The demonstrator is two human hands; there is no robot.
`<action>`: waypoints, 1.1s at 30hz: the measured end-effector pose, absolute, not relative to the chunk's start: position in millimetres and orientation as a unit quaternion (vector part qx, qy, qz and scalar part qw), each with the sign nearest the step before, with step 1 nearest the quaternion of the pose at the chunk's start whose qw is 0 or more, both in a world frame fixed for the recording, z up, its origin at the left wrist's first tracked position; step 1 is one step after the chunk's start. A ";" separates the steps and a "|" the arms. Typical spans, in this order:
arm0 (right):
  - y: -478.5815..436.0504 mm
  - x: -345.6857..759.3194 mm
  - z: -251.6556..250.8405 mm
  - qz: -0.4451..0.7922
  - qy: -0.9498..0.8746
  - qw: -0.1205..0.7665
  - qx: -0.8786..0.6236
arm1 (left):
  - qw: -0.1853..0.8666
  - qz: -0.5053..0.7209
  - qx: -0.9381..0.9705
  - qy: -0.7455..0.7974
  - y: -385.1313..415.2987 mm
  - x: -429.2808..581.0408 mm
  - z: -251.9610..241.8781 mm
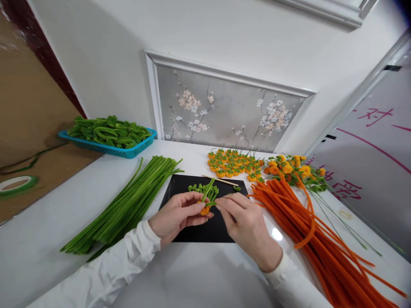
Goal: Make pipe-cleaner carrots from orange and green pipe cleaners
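Note:
My left hand (pixel 181 214) pinches a small orange pipe-cleaner flower (pixel 204 210) between thumb and fingers. A green pipe cleaner (pixel 208 191) sticks up from the flower, and another short end runs out to the right. My right hand (pixel 245 220) has that right-hand end (pixel 211 204) between its thumb and fingertips. Both hands are above a black mat (pixel 189 233). Behind them on the mat lie several short curled green pieces (pixel 210 192), a thin wooden stick (pixel 224 181) and a small green loop (pixel 236 188).
Left stands a bundle of green pipe cleaners (pixel 128 209), with a blue basket (pixel 128 152) of green leaf shapes behind. Rows of orange flower heads (pixel 233 162) lie at the back. On the right are orange pipe cleaners (pixel 321 239) and stemmed flowers (pixel 289 167). Green tape (pixel 27 188) lies far left.

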State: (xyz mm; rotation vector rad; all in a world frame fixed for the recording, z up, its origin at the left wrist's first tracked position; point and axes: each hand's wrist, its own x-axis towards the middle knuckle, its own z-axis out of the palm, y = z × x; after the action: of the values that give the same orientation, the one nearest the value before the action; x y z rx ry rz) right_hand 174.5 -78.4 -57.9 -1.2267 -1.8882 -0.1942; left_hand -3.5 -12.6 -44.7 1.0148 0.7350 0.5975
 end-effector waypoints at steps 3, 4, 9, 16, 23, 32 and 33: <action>-78.0 175.6 -57.2 -0.109 -0.757 0.405 -0.502 | 0.757 0.288 0.481 0.336 -13.2 -2.4 -45.9; -77.7 176.0 -57.0 -0.118 -0.757 0.401 -0.503 | 0.752 0.293 0.485 0.337 -13.6 -2.0 -46.2; -75.1 177.2 -56.5 -0.116 -0.753 0.406 -0.505 | 0.739 0.296 0.499 0.342 -14.9 -1.0 -47.1; -74.4 176.0 -57.3 -0.053 -0.750 0.417 -0.511 | 0.684 0.326 0.556 0.341 -11.4 -2.1 -52.7; -75.1 174.9 -58.7 -0.018 -0.749 0.436 -0.499 | 0.611 0.358 0.638 0.301 -15.7 2.2 -48.5; -73.9 172.8 -58.9 -0.084 -0.740 0.429 -0.511 | 0.635 0.330 0.634 0.295 -21.3 5.7 -52.0; -74.2 172.4 -57.8 -0.100 -0.743 0.411 -0.519 | 0.628 0.331 0.638 0.299 -21.1 5.6 -52.4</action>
State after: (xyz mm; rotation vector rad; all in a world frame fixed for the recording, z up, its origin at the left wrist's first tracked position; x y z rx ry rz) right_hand 172.4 -74.2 -57.8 -1.3053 -1.8693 -0.2511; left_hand 5.6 -21.1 -52.4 1.4622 0.6853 0.7578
